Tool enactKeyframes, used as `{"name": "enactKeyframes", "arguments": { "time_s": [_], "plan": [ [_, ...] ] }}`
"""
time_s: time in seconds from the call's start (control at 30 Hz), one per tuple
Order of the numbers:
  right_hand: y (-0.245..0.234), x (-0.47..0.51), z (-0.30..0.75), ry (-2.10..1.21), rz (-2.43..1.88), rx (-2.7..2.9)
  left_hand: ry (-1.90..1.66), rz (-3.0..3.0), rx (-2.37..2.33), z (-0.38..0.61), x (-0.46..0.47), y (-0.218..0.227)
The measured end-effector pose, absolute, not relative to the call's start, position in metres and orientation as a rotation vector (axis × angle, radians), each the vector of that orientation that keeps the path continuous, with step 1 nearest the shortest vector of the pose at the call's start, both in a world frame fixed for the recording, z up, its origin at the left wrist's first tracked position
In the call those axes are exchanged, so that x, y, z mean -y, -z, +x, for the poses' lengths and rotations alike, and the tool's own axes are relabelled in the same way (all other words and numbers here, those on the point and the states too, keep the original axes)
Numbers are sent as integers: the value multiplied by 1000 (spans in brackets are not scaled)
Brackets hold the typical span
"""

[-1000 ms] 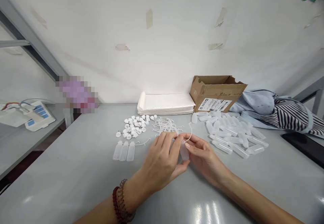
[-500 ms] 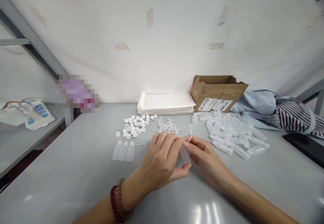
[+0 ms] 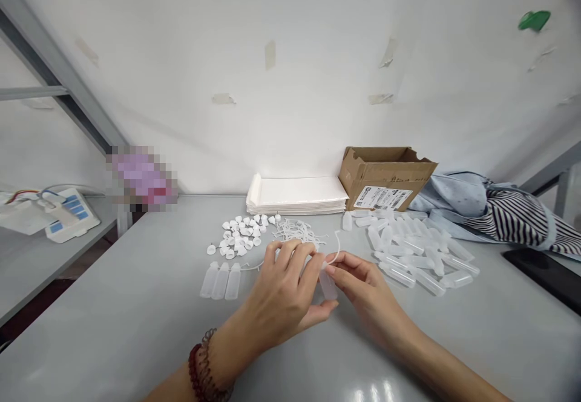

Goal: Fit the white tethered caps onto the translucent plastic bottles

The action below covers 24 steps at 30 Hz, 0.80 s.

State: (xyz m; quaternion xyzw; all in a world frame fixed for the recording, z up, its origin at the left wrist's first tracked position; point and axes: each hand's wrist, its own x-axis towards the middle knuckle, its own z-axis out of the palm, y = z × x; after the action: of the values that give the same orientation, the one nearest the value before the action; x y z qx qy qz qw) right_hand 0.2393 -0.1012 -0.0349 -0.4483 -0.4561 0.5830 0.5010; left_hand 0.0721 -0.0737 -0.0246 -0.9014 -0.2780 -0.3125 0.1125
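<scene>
- Bottle (image 3: 328, 286): we hold it over the table (image 3: 118, 323), neck end away from us.
- Left hand (image 3: 282, 287): we clamp it on the bottle, thumb near the base, fingers by the neck.
- Right hand (image 3: 365, 284): we pinch thumb and fingers at the neck, where a strap (image 3: 338, 246) curves upward. We cannot tell whether the strap is seated; fingers hide the joint.
- Three bottles (image 3: 220, 282): we see them side by side, left of the left hand.
- Caps (image 3: 238, 233), loose straps (image 3: 295, 229): we see both beyond the left hand.
- Loose bottles (image 3: 420, 250): we see them heaped before the box (image 3: 388, 178).
</scene>
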Motion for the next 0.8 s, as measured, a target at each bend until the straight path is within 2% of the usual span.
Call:
{"name": "enactKeyframes", "arguments": {
  "time_s": [0.5, 0.8],
  "plan": [
    [28, 101, 238, -1610, -969, 1026, 903, -2721, 792, 75, 76, 27],
    [26, 100, 242, -1540, -1047, 1095, 933, -2691, 801, 73, 77, 25]
  ]
}}
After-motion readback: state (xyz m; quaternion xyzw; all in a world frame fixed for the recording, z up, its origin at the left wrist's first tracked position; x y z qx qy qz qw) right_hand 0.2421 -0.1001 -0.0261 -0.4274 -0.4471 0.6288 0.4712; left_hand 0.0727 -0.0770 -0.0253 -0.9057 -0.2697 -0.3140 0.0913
